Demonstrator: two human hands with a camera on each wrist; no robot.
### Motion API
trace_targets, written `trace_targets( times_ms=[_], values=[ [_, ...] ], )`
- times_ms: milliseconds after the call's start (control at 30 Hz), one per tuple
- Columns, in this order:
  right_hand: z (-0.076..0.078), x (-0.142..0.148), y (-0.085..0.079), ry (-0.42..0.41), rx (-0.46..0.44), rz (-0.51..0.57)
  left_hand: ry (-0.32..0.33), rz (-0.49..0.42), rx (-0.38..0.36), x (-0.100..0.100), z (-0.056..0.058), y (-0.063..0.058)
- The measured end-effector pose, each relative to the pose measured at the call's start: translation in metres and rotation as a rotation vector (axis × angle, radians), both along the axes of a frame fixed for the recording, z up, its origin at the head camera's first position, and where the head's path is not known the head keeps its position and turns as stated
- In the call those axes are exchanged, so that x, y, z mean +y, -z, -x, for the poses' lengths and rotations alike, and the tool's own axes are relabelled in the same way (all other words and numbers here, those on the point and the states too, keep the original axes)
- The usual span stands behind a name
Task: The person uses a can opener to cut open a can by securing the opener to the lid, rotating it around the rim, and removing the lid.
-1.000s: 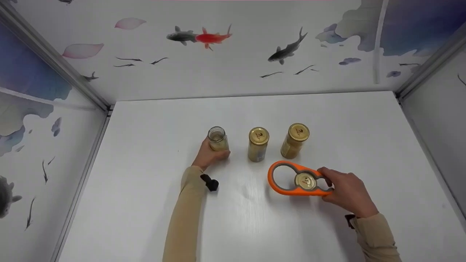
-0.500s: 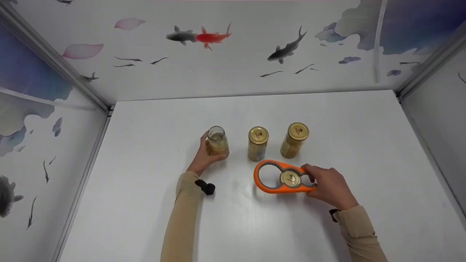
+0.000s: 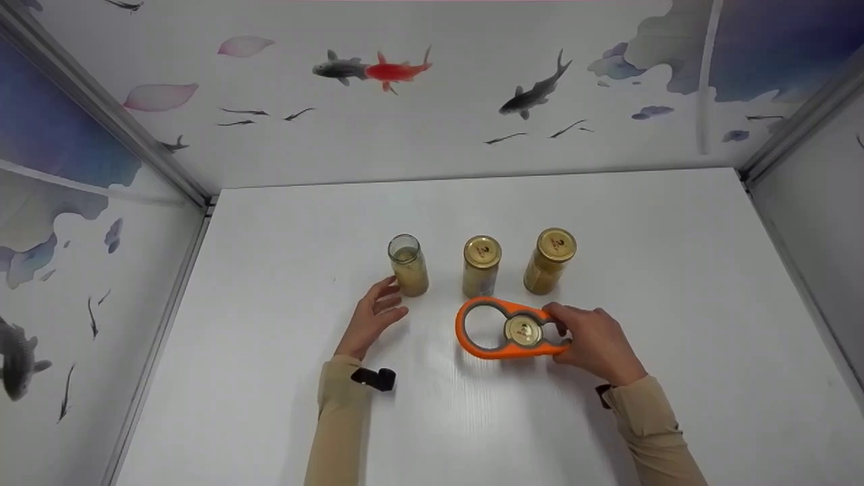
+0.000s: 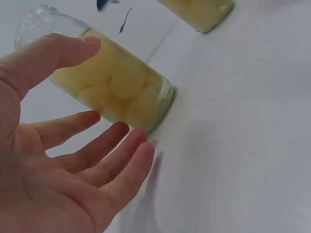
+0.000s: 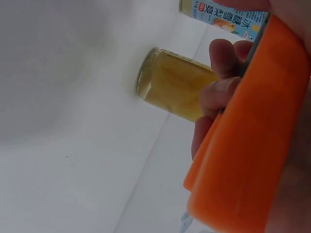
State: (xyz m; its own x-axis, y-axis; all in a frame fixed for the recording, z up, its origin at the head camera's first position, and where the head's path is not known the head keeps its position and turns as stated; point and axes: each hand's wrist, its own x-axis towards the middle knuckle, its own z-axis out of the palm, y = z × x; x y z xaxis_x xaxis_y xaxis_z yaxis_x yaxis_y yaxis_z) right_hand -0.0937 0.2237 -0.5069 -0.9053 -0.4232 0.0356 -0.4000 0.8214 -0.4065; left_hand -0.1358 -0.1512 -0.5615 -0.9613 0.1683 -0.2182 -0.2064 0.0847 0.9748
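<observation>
An open glass jar [image 3: 410, 275] stands upright on the white table, with pale round pieces in liquid showing in the left wrist view. My left hand [image 3: 371, 320] is beside it, fingers spread and relaxed; in the left wrist view the fingers lie close to the glass, and whether they touch it I cannot tell. My right hand [image 3: 597, 343] grips the narrow end of an orange and grey jar opener [image 3: 516, 352]. A gold lid [image 3: 523, 331] sits in the opener's middle hole. In the right wrist view the opener's orange edge [image 5: 248, 141] hides part of the fingers.
Two jars with gold lids, a middle one [image 3: 480, 278] and a right one [image 3: 545, 266], stand behind the opener. A blue label [image 5: 223, 19] shows on one jar in the right wrist view. Printed panels [image 3: 432, 135] wall in the table [image 3: 304, 236].
My left hand has let go of the open jar and drawn back toward the front. My right hand has moved left with the jar opener and the lid in it.
</observation>
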Motion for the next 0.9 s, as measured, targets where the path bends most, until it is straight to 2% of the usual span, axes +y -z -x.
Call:
trace_targets(
  times_ms=[133,233,267,367,600,767,900],
  values=[
    [0.002,-0.007,0.0,0.005,-0.001,0.009,0.057,-0.016,0.046,0.003,-0.013,-0.016],
    [0.003,-0.013,-0.001,0.012,-0.007,0.025,0.074,-0.041,0.068,0.006,-0.022,-0.03],
    [0.003,-0.014,-0.001,0.013,-0.007,0.027,0.076,-0.049,0.072,0.006,-0.023,-0.03],
    [0.004,-0.017,-0.001,0.011,-0.003,0.035,0.091,-0.064,0.087,0.01,-0.027,-0.029],
    [0.006,-0.025,-0.003,0.0,0.032,0.056,0.18,-0.079,0.091,0.03,-0.032,-0.023],
    [0.004,-0.032,-0.002,-0.025,0.014,0.06,0.214,-0.139,0.127,0.05,-0.035,-0.016],
    [0.003,-0.038,-0.001,-0.042,-0.006,0.061,0.235,-0.205,0.185,0.068,-0.038,-0.011]
  ],
)
